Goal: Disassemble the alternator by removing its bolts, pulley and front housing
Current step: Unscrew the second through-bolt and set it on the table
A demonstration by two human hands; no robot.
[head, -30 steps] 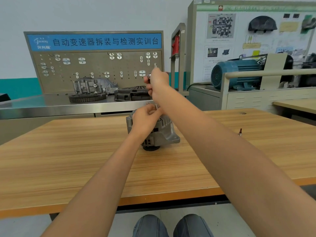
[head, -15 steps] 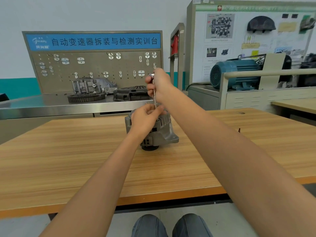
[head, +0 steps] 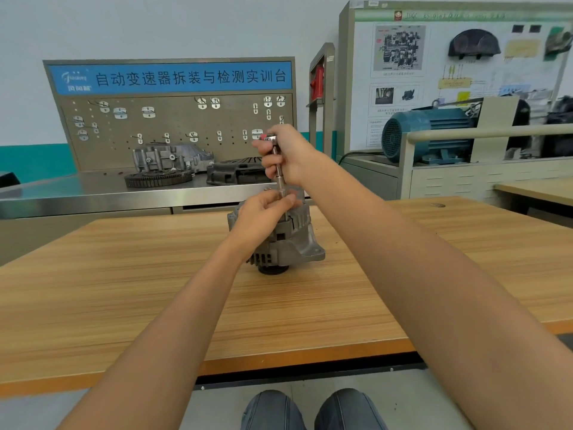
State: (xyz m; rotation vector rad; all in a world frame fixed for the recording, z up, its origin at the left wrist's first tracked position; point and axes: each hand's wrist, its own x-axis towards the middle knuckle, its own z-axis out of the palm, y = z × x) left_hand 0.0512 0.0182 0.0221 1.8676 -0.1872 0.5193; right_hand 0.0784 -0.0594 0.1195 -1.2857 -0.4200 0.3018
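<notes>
Grey metal alternator [head: 288, 240] stands on the wooden table [head: 124, 290], pulley end down. Above it, the right hand [head: 286, 156] grips an upright socket driver [head: 279, 169]; the left hand [head: 263, 217] pinches its lower shaft. Behind the alternator, a blue sign [head: 173, 77] reads "自动变速器拆装与检测实训台".

alternator top [head: 297, 212]: the left hand [head: 263, 218] is covering it, hiding the bolt being worked
tool tip [head: 282, 193]: is disappearing behind the left fingers
pulley [head: 273, 270]: is showing only as a dark sliver underneath
knees [head: 310, 411]: are being cut off by the bottom edge
wall poster [head: 400, 51]: print is blurring, unreadable
</notes>
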